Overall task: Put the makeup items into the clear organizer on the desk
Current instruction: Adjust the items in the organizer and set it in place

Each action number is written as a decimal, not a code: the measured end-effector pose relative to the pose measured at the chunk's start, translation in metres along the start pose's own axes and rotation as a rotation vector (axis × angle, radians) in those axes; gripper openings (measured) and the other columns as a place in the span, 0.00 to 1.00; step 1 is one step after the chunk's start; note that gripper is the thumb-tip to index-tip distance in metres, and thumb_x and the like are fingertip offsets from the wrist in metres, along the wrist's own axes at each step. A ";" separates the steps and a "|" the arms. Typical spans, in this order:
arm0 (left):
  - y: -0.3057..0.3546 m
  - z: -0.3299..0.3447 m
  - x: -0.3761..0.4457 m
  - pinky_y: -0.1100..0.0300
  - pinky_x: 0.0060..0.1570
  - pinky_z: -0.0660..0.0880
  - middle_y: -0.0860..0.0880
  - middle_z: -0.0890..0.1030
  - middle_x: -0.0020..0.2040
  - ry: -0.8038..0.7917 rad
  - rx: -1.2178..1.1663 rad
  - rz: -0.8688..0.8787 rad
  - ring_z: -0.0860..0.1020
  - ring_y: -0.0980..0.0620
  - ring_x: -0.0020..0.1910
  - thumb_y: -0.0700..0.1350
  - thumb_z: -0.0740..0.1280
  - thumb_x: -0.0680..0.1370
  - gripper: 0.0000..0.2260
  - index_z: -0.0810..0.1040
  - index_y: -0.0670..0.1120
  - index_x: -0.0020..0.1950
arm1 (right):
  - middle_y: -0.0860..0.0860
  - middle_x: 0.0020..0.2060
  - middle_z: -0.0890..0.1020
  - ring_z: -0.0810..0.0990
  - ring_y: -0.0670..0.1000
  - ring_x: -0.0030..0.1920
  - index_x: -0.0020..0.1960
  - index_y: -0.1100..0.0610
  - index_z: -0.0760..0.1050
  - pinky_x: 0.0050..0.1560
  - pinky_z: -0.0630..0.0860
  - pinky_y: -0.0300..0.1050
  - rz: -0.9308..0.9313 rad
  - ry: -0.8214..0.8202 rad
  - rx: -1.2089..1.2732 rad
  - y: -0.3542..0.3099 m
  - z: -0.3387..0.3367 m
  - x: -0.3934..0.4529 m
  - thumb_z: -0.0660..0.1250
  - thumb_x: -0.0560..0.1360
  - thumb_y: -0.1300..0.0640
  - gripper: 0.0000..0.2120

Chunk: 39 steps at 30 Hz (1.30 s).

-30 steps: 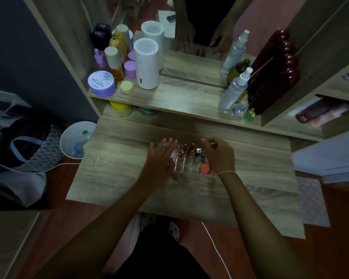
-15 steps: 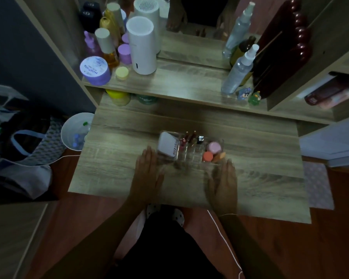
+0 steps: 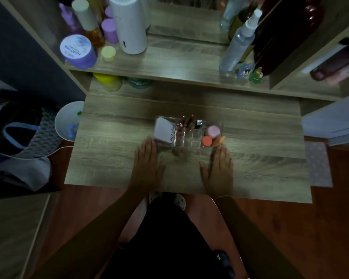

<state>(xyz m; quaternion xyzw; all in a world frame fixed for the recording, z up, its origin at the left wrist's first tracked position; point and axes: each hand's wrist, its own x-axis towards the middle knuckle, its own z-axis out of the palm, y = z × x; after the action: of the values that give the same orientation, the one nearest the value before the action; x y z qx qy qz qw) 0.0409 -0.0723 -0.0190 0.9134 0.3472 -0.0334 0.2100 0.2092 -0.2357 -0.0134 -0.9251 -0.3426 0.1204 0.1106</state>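
Note:
The clear organizer (image 3: 191,142) stands mid-desk. Inside it, a white compact (image 3: 164,131) fills the left compartment, several lipstick tubes (image 3: 186,124) stand in the middle slots, and a pink jar (image 3: 213,131), an orange-capped item (image 3: 207,141) and an orange sponge (image 3: 219,140) sit at the right. My left hand (image 3: 147,164) lies flat on the desk just in front of the organizer's left corner, holding nothing. My right hand (image 3: 219,168) lies flat in front of the right corner, fingertips close to the sponge, also holding nothing.
The shelf (image 3: 179,63) behind carries a purple jar (image 3: 77,50), a white cylinder (image 3: 130,27), bottles and a spray bottle (image 3: 237,45). A white bin (image 3: 67,121) and a bag (image 3: 16,133) stand left of the desk. My legs are under the desk's front edge.
Both hands left the organizer and drew back toward me, settling flat on the desk in front of it. The view tilted downward.

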 end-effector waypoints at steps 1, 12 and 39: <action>0.000 0.000 0.000 0.40 0.73 0.53 0.35 0.55 0.76 -0.001 0.002 0.000 0.54 0.39 0.75 0.57 0.49 0.78 0.33 0.49 0.36 0.75 | 0.63 0.76 0.58 0.56 0.62 0.76 0.75 0.65 0.53 0.74 0.57 0.63 0.000 0.000 -0.013 0.000 -0.001 0.000 0.61 0.78 0.46 0.35; 0.010 0.000 0.009 0.39 0.73 0.53 0.40 0.54 0.77 -0.023 0.043 0.014 0.50 0.42 0.76 0.54 0.47 0.78 0.30 0.51 0.40 0.76 | 0.60 0.76 0.60 0.57 0.61 0.76 0.76 0.62 0.53 0.74 0.58 0.61 0.050 0.012 -0.085 0.016 -0.006 0.009 0.48 0.77 0.40 0.35; 0.120 0.017 0.058 0.42 0.74 0.47 0.42 0.47 0.78 -0.120 0.150 0.180 0.46 0.43 0.77 0.48 0.53 0.79 0.29 0.44 0.42 0.76 | 0.60 0.75 0.60 0.61 0.62 0.74 0.76 0.61 0.50 0.71 0.60 0.67 0.187 0.080 -0.031 0.125 -0.039 0.038 0.54 0.79 0.43 0.34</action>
<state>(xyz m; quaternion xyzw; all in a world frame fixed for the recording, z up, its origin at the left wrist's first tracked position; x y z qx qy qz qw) 0.1643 -0.1235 -0.0037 0.9504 0.2471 -0.0949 0.1635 0.3247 -0.3080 -0.0181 -0.9588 -0.2517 0.0878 0.0982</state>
